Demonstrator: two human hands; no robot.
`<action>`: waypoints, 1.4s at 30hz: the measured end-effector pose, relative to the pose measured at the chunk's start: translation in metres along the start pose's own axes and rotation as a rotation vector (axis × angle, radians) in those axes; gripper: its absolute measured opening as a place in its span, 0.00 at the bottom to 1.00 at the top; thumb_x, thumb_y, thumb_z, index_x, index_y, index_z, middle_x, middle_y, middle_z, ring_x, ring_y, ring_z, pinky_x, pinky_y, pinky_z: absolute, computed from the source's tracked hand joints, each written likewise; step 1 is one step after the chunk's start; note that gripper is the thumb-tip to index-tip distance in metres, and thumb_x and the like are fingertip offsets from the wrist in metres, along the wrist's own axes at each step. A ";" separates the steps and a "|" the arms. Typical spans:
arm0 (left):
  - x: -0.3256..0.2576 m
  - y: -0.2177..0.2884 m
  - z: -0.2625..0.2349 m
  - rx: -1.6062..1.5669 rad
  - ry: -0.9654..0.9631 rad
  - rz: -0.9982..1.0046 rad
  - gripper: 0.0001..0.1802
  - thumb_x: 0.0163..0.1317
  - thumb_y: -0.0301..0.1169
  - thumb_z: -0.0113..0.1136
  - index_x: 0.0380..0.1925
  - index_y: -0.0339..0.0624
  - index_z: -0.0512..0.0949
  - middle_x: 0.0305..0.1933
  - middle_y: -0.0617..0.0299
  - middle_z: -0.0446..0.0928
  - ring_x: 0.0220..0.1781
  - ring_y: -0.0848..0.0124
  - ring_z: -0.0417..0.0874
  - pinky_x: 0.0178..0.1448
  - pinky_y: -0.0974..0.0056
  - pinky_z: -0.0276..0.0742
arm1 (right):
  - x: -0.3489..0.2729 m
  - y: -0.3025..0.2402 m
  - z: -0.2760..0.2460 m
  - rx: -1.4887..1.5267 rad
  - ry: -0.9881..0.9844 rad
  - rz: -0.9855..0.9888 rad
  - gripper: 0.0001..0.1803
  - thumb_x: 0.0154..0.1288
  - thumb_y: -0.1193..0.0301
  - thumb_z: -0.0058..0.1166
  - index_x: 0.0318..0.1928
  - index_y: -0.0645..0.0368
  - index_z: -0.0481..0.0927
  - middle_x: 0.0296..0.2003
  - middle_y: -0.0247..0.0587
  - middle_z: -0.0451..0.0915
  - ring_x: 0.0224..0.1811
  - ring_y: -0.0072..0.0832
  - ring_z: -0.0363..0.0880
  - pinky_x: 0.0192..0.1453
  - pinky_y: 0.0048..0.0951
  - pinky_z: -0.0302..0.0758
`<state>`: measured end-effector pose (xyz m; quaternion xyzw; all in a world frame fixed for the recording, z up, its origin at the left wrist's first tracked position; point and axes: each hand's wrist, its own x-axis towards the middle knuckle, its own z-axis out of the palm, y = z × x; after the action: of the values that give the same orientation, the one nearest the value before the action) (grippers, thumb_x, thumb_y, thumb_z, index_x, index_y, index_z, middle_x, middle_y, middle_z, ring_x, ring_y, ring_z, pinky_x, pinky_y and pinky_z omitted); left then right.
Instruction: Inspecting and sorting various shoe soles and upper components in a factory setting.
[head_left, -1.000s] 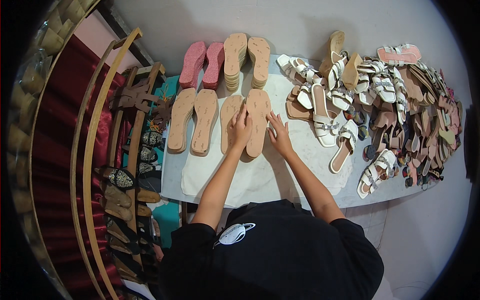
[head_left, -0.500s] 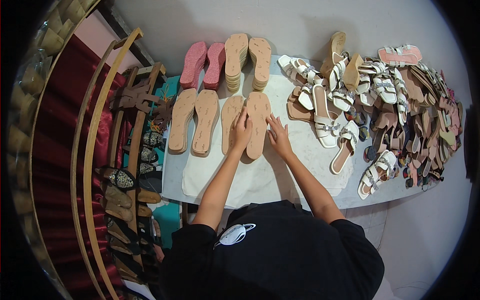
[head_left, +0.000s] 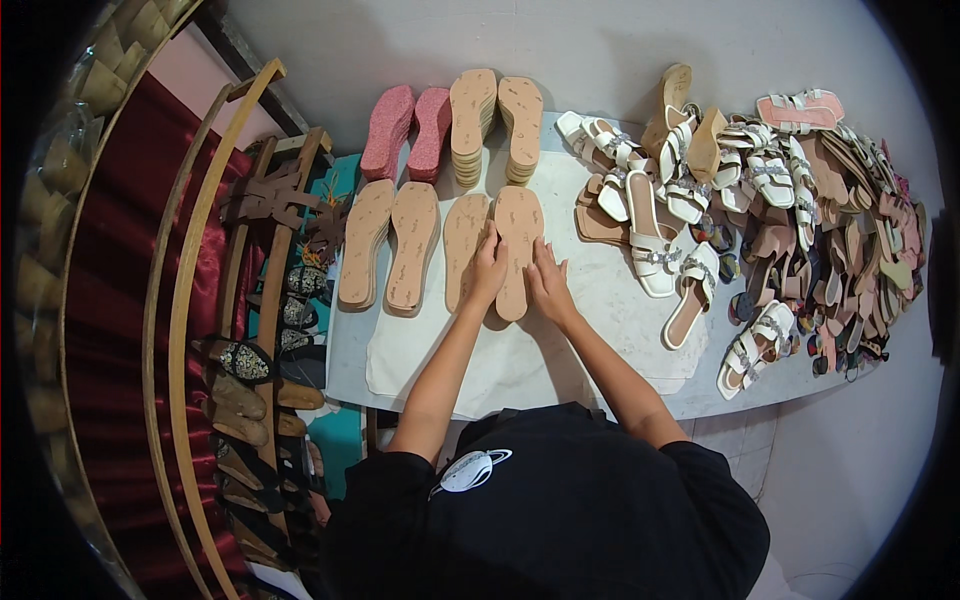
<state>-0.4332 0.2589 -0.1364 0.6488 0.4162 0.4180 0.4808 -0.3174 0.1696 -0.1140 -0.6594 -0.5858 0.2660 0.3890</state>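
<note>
A tan insole-shaped sole piece [head_left: 517,215] with small dark marks lies in the middle of the table, toe end away from me. My left hand [head_left: 490,268] rests along its left edge with fingers stretched out. Against its right edge lies my right hand [head_left: 550,280], fingers extended, so the piece sits between both hands. Just left of it is another tan sole [head_left: 462,235], partly covered by my left hand. Farther left stand two stacks of tan soles [head_left: 365,240], the right one [head_left: 413,240] set a little apart.
Behind are pink glittery sole stacks [head_left: 386,135] and taller tan stacks [head_left: 472,115]. White strappy sandals [head_left: 652,235] and a heap of footwear [head_left: 820,260] crowd the right side. White sheeting [head_left: 430,365] covers part of the table. A wooden rack [head_left: 180,300] holding shoes stands left.
My right hand has moved slightly down and inward against the sole's right edge, its fingers closer together. My left hand stays along the left edge.
</note>
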 end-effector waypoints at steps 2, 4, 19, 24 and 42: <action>-0.002 -0.001 -0.001 -0.027 0.005 0.005 0.27 0.65 0.32 0.42 0.61 0.27 0.54 0.65 0.42 0.56 0.69 0.58 0.55 0.68 0.63 0.53 | 0.000 -0.004 0.001 -0.011 -0.010 0.009 0.31 0.68 0.62 0.33 0.66 0.63 0.47 0.66 0.50 0.49 0.70 0.46 0.41 0.66 0.59 0.29; -0.002 0.009 0.000 -0.010 0.004 0.004 0.28 0.65 0.32 0.42 0.61 0.26 0.53 0.65 0.42 0.56 0.68 0.58 0.56 0.67 0.64 0.54 | 0.000 -0.004 0.000 -0.025 -0.011 0.025 0.31 0.68 0.62 0.33 0.66 0.64 0.47 0.66 0.50 0.49 0.70 0.46 0.42 0.66 0.59 0.29; -0.001 0.017 -0.001 0.128 0.021 -0.015 0.26 0.64 0.31 0.41 0.60 0.29 0.56 0.64 0.43 0.59 0.66 0.56 0.60 0.65 0.63 0.57 | 0.013 -0.001 0.003 -0.101 0.105 0.115 0.29 0.68 0.61 0.32 0.65 0.64 0.52 0.61 0.52 0.57 0.67 0.54 0.46 0.62 0.68 0.29; 0.000 0.020 -0.006 0.107 0.003 -0.022 0.26 0.64 0.31 0.41 0.60 0.29 0.57 0.63 0.42 0.59 0.66 0.53 0.59 0.65 0.62 0.58 | 0.012 -0.005 0.003 -0.105 0.093 0.107 0.29 0.68 0.61 0.32 0.65 0.63 0.51 0.62 0.49 0.56 0.67 0.54 0.45 0.61 0.70 0.29; -0.035 0.125 0.091 0.562 -0.094 0.536 0.14 0.55 0.29 0.54 0.43 0.45 0.76 0.50 0.61 0.72 0.54 0.60 0.70 0.57 0.58 0.63 | -0.058 0.008 -0.126 -0.496 0.578 -0.217 0.18 0.58 0.68 0.50 0.51 0.51 0.71 0.52 0.36 0.70 0.61 0.37 0.62 0.65 0.52 0.45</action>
<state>-0.3409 0.1765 -0.0371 0.8592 0.3077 0.3684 0.1769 -0.2217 0.0872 -0.0567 -0.7151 -0.5650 -0.1231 0.3927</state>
